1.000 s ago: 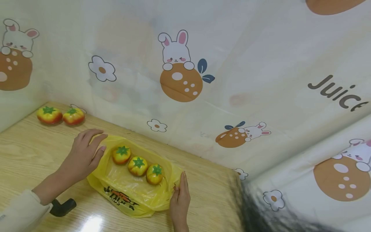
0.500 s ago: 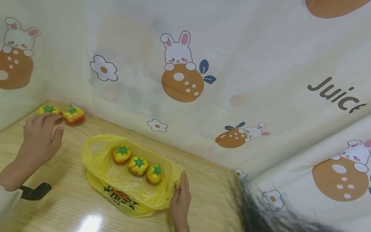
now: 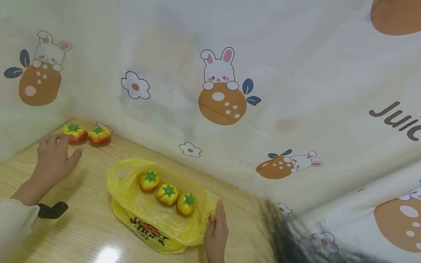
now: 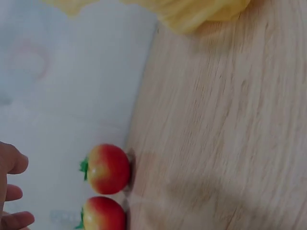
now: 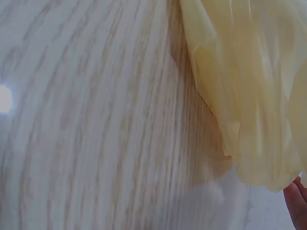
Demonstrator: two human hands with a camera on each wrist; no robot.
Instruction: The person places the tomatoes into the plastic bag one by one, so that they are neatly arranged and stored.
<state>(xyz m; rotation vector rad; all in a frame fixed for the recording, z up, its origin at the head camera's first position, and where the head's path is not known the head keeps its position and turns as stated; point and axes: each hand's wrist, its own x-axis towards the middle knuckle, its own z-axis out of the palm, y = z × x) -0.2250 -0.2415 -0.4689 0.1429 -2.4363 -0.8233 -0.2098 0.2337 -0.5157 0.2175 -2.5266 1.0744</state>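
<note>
My left hand (image 3: 54, 157) hovers by the left one of two red-and-yellow toy tomatoes, its fingers loosely bent and covering part of it. That toy tomato (image 3: 80, 134) touches its neighbour, another toy tomato (image 3: 99, 137), in the far left corner. The left wrist view shows a gap between the fingertips and the nearer tomato (image 4: 109, 168). A yellow plastic bag (image 3: 141, 213) lies spread with its mouth wide. Three toy tomatoes with green tops sit in a row inside, the middle one (image 3: 167, 197) among them. My right hand (image 3: 217, 233) pinches the bag's right end.
The wooden table (image 3: 82, 226) ends against a rabbit-print curtain (image 3: 171, 120) at the back and left side. A black wrist mount (image 3: 54, 210) sticks out beneath the left arm. Blurred dark hair (image 3: 286, 233) hides the lower right.
My left hand has let go of the bag's left edge and moved left to the corner tomatoes. My right hand stays on the bag. The head view has shifted slightly.
</note>
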